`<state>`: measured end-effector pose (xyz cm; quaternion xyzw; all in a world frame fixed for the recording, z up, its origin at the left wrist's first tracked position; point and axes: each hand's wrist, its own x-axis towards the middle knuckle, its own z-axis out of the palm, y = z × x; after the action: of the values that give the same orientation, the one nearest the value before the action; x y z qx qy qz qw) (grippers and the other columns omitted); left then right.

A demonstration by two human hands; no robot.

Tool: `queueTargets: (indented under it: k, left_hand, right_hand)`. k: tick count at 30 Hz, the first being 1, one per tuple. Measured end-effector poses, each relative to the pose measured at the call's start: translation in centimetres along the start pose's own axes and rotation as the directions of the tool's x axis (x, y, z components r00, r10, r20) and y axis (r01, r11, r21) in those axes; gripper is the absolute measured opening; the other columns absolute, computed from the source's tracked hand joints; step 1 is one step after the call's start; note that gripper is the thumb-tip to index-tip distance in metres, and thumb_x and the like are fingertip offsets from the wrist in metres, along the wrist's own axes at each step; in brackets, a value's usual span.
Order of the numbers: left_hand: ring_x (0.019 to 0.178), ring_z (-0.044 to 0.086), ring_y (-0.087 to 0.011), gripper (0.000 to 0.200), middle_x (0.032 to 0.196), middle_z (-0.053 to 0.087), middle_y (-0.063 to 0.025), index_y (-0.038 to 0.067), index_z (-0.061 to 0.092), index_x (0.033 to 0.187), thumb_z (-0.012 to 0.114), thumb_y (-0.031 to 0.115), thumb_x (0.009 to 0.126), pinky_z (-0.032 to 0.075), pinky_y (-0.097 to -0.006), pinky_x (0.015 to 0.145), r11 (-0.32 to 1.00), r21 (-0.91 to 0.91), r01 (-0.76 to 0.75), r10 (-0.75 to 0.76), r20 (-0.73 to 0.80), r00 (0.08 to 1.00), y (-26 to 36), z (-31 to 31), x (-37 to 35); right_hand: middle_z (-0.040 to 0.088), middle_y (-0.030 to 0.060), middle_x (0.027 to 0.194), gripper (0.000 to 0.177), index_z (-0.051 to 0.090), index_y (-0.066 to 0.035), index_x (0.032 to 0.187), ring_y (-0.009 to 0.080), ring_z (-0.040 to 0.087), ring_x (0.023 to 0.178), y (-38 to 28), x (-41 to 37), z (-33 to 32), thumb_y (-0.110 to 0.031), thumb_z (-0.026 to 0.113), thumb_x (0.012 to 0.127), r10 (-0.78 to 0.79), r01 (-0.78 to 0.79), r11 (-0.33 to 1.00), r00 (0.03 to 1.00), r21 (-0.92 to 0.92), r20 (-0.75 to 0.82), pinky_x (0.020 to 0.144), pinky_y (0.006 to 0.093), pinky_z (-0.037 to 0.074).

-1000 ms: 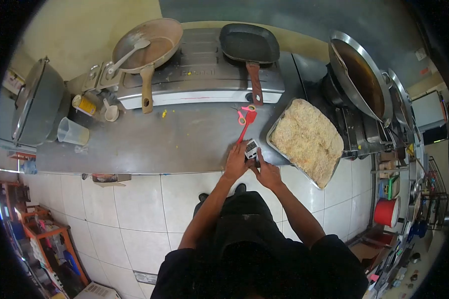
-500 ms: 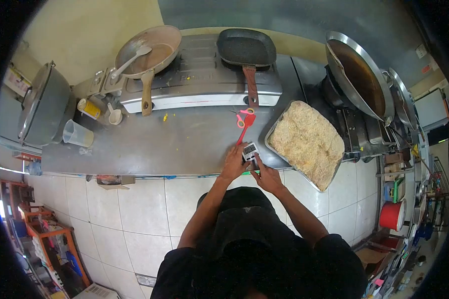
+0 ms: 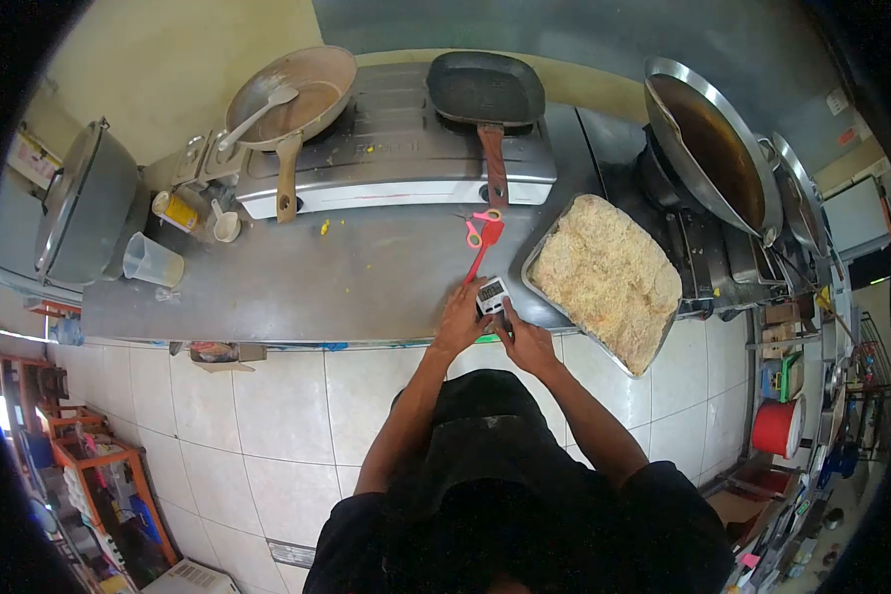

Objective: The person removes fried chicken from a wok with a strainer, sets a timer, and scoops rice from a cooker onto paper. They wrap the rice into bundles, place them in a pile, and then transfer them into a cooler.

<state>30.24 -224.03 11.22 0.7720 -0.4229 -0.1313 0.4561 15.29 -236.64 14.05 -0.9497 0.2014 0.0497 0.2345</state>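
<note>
A small white digital timer [image 3: 491,294] is held near the front edge of the steel counter. My left hand [image 3: 459,319] is closed around its left side. My right hand [image 3: 529,346] has its fingers at the lower right edge of the timer, by the buttons. Just beyond my left hand lies a red spatula [image 3: 481,253]. Pink-handled scissors [image 3: 474,236] lie against the spatula's head. Right of my hands, a metal tray [image 3: 538,287] holds a heap of pale breadcrumb-like coating [image 3: 609,272].
A gas stove [image 3: 391,173] bears a frying pan [image 3: 319,109] and a square grill pan [image 3: 485,89]. A wide wok [image 3: 762,188] of dark liquid stands at right. A plastic jug [image 3: 148,261], a white scoop [image 3: 226,228] and a large pot [image 3: 89,213] are at left.
Both hands and the timer have shifted slightly up and left in view. My right hand's thumb and finger are now closer to the timer's lower edge.
</note>
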Motion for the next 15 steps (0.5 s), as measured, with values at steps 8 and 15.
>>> queueTargets:
  k: [8,15]
  left_hand:
    - [0.129,0.051,-0.04,0.069,0.138,0.056,-0.0202,0.001,0.047,0.141,0.08,0.019,0.084,0.037,-0.0485,0.113,0.979,0.132,-0.153,0.167,-0.101,0.981,1.6,-0.7,-2.7]
    - [0.114,0.059,-0.0388,0.039,0.117,0.065,-0.0184,0.003,0.06,0.125,0.072,0.022,0.093,0.046,-0.0481,0.101,0.995,-0.059,-0.083,0.095,0.235,0.967,-1.3,1.9,-17.6]
  right_hand:
    - [0.073,0.0169,0.093,0.08,0.018,-0.01,0.162,0.0402,0.071,0.083,-0.4,-6.4,2.3,-0.023,0.063,0.098,0.081,-0.084,0.977,0.996,0.198,0.025,0.077,0.0511,0.056]
    - [0.075,0.0184,0.094,0.053,0.057,-0.001,0.135,0.0319,0.074,0.084,8.3,-25.9,13.3,-0.029,0.073,0.093,0.591,-0.625,0.697,0.778,0.35,0.213,0.073,0.0415,0.059]
